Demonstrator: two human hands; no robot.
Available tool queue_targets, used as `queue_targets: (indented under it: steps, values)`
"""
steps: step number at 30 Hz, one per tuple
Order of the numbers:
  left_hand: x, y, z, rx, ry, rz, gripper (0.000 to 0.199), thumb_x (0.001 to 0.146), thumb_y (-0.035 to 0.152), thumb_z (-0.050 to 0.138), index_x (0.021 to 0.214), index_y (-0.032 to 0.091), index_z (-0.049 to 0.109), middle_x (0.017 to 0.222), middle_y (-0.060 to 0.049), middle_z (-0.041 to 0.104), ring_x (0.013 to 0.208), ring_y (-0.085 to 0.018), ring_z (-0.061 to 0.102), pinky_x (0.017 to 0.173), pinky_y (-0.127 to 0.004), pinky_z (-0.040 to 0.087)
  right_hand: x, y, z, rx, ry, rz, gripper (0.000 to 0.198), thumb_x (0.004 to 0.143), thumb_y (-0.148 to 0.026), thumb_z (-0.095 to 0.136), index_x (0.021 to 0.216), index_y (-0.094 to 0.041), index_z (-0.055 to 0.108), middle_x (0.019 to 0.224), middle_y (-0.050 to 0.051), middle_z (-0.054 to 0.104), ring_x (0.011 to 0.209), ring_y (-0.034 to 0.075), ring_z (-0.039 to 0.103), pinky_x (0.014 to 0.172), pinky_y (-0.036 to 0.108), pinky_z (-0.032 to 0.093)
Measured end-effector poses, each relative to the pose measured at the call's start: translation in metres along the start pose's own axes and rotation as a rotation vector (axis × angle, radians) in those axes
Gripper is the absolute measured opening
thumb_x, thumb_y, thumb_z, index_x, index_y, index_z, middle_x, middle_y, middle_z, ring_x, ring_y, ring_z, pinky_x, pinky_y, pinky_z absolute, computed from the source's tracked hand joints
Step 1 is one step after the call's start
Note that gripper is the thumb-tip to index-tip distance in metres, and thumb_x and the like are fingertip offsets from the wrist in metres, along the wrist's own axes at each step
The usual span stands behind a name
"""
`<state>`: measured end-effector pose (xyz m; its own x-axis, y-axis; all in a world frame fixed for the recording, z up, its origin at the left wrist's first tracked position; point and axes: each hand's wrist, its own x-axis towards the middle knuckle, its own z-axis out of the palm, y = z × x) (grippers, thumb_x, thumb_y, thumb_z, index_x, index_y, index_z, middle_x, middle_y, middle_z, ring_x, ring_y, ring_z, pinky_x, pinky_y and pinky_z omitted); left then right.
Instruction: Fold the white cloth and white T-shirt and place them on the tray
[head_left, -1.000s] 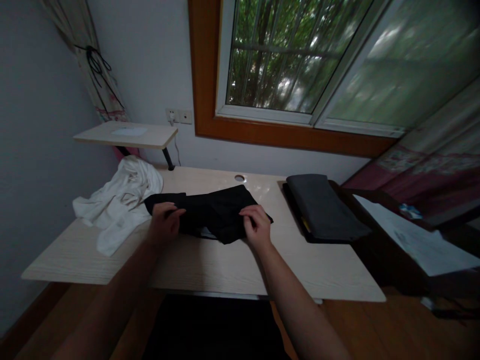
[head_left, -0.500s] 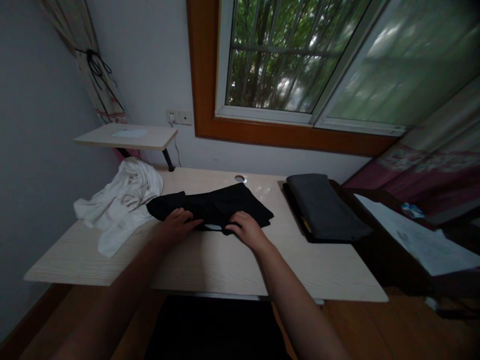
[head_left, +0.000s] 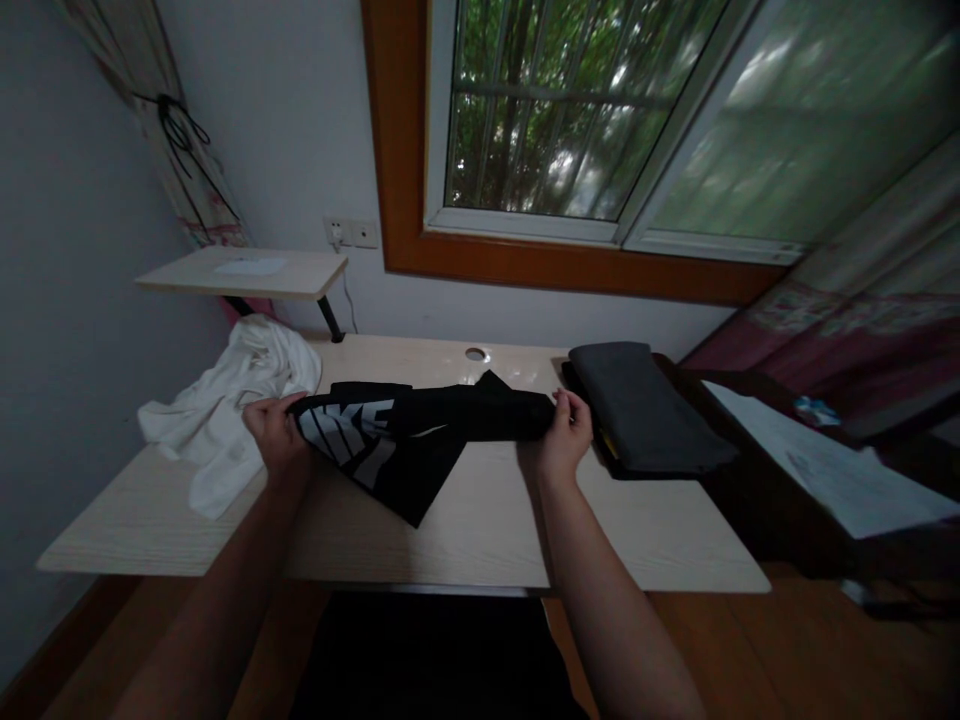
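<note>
A black garment (head_left: 487,415) that looks like a pair of shorts is stretched sideways above the pale table. Large whitish lettering (head_left: 349,432) shows on its left part, and a pointed flap hangs toward me. My left hand (head_left: 277,435) is closed on its left end. At the opposite end, my right hand (head_left: 566,432) pinches the edge between thumb and fingers. Just beyond my left hand lies a crumpled white cloth (head_left: 247,385). Close to my right hand rests a folded dark grey cloth (head_left: 645,405), with black material under it.
The table (head_left: 480,540) stands against a wall below a window (head_left: 562,120). A small raised shelf (head_left: 300,272) with a white sheet is at the back left. On the right, a dark surface holds a large white paper (head_left: 825,460).
Both hands moved apart to the garment's two ends and now hold it stretched. It was lying flatter under my hands before; the lettering and a hanging flap now show.
</note>
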<state>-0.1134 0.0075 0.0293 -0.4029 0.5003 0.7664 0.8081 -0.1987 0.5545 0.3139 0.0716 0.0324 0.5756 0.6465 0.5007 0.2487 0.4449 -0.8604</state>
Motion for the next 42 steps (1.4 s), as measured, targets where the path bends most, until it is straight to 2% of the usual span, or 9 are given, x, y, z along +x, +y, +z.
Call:
queue_targets:
  steps: [3, 6, 11, 17, 24, 29, 33, 38, 42]
  values:
    - [0.002, -0.001, 0.003, -0.022, 0.008, 0.032, 0.029, 0.083, 0.008, 0.049, 0.094, 0.019, 0.074, 0.108, -0.011, 0.053, 0.115, -0.027, 0.051, 0.107, -0.048, 0.041, -0.003, -0.009, 0.002, -0.107, 0.048, -0.095, 0.032, 0.099, -0.044, 0.054, 0.109, -0.017, 0.07, 0.108, 0.01, 0.067, 0.106, 0.023, 0.061, 0.101, 0.042, 0.046]
    - [0.002, -0.003, 0.004, -0.04, 0.003, 0.053, 0.027, 0.078, 0.005, 0.05, 0.079, 0.021, 0.071, 0.104, -0.009, 0.058, 0.112, -0.027, 0.055, 0.106, -0.05, 0.041, -0.013, -0.02, 0.005, -0.129, -0.053, -0.172, 0.027, 0.1, -0.039, 0.054, 0.104, -0.019, 0.071, 0.105, 0.009, 0.068, 0.102, 0.024, 0.063, 0.097, 0.042, 0.049]
    - [0.002, 0.0, 0.0, -0.181, -0.138, 0.057, 0.02, 0.076, 0.011, 0.049, 0.065, 0.021, 0.063, 0.089, -0.006, 0.07, 0.096, -0.023, 0.065, 0.094, -0.044, 0.05, -0.037, -0.034, 0.016, -0.139, -0.435, -0.367, 0.02, 0.1, -0.029, 0.054, 0.106, -0.025, 0.073, 0.111, 0.008, 0.071, 0.108, 0.024, 0.065, 0.1, 0.045, 0.052]
    - [0.002, 0.008, -0.004, -0.402, -0.529, 0.09, 0.026, 0.083, 0.022, 0.043, 0.061, 0.021, 0.058, 0.075, -0.006, 0.071, 0.074, -0.02, 0.066, 0.072, -0.035, 0.052, -0.051, -0.025, 0.031, -0.362, -0.87, -0.525, 0.033, 0.1, -0.029, 0.058, 0.131, -0.025, 0.067, 0.142, 0.01, 0.06, 0.129, 0.028, 0.056, 0.112, 0.049, 0.046]
    - [-0.006, 0.006, 0.002, -0.332, -0.797, 0.2, 0.025, 0.091, 0.025, 0.046, 0.079, 0.02, 0.068, 0.08, -0.005, 0.072, 0.075, -0.019, 0.068, 0.073, -0.032, 0.054, -0.05, -0.015, 0.027, -0.58, -0.805, -0.427, 0.024, 0.104, -0.03, 0.053, 0.112, -0.027, 0.075, 0.096, 0.005, 0.072, 0.079, 0.02, 0.066, 0.074, 0.032, 0.055]
    - [-0.01, 0.01, 0.011, -0.208, -0.813, 0.279, 0.031, 0.088, 0.016, 0.049, 0.11, 0.021, 0.07, 0.111, -0.007, 0.073, 0.103, -0.022, 0.07, 0.092, -0.037, 0.056, -0.051, -0.021, 0.028, -0.63, -0.802, -0.519, 0.037, 0.092, -0.021, 0.066, 0.128, -0.027, 0.071, 0.097, 0.01, 0.07, 0.097, 0.03, 0.061, 0.09, 0.045, 0.054]
    - [-0.012, 0.012, 0.018, -0.137, -0.754, 0.267, 0.047, 0.089, 0.016, 0.049, 0.134, 0.022, 0.06, 0.137, -0.01, 0.065, 0.128, -0.025, 0.062, 0.109, -0.045, 0.05, -0.051, -0.021, 0.026, -0.61, -0.938, -0.583, 0.051, 0.086, -0.006, 0.062, 0.131, -0.028, 0.069, 0.129, 0.011, 0.063, 0.115, 0.031, 0.056, 0.099, 0.048, 0.053]
    - [-0.012, 0.007, 0.021, -0.081, -0.709, 0.261, 0.036, 0.093, 0.02, 0.046, 0.125, 0.021, 0.064, 0.143, -0.01, 0.063, 0.131, -0.025, 0.06, 0.113, -0.046, 0.047, -0.052, -0.016, 0.026, -0.577, -0.99, -0.51, 0.049, 0.087, -0.002, 0.054, 0.126, -0.027, 0.071, 0.145, 0.008, 0.053, 0.123, 0.028, 0.056, 0.101, 0.044, 0.056]
    - [-0.013, 0.004, 0.023, -0.014, -0.732, 0.297, 0.022, 0.091, 0.02, 0.05, 0.096, 0.023, 0.071, 0.146, -0.008, 0.061, 0.122, -0.025, 0.066, 0.105, -0.042, 0.053, -0.053, -0.019, 0.026, -0.607, -0.985, -0.425, 0.038, 0.086, -0.002, 0.055, 0.109, -0.026, 0.074, 0.151, 0.005, 0.049, 0.107, 0.023, 0.066, 0.086, 0.036, 0.06]
